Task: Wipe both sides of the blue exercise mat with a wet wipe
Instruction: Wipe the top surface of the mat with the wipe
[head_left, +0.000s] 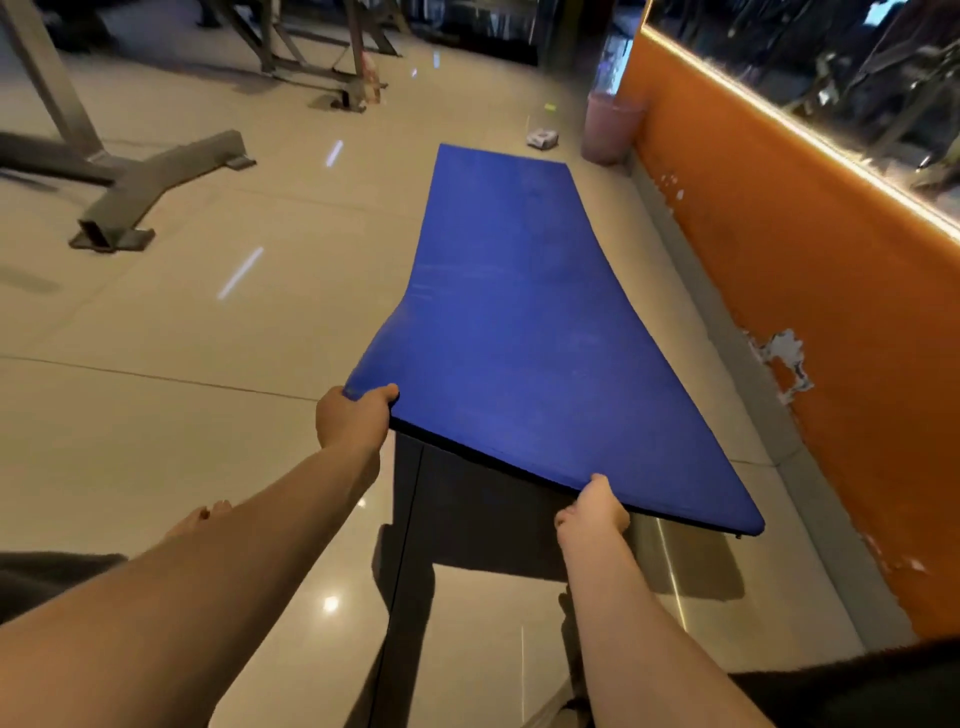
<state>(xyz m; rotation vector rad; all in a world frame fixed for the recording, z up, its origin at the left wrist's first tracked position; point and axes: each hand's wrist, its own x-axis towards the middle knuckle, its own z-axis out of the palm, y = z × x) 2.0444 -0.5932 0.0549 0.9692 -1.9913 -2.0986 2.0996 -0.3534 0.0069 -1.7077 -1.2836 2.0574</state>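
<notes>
Blue foam exercise mat (519, 312), long and flat, lies stretched away from the person along the glossy beige tiled floor (182, 364). Its far end rests on the tiles while the near end is raised clear of them and casts a dark shadow below. The left hand (353, 415) pinches the near left corner, thumb on top and fingers curled under. The right hand (595, 512) grips the near edge further right in the same way, a little short of the right corner. Holding the short edge at two spread points keeps the sheet from sagging, and it looks like the start of a flip to reach the underside. No wet wipe is visible in either hand.

Close along the mat's right side runs an orange wall (831, 312) with chipped paint, which probably leaves little room to swing the mat that way. Beyond the far end stand a pink plastic bin (610, 127) and a small white packet (543, 137), possibly the wipes, though it is too small to tell. A grey steel equipment frame (156, 182) sits well apart on the left, where the floor offers more room.
</notes>
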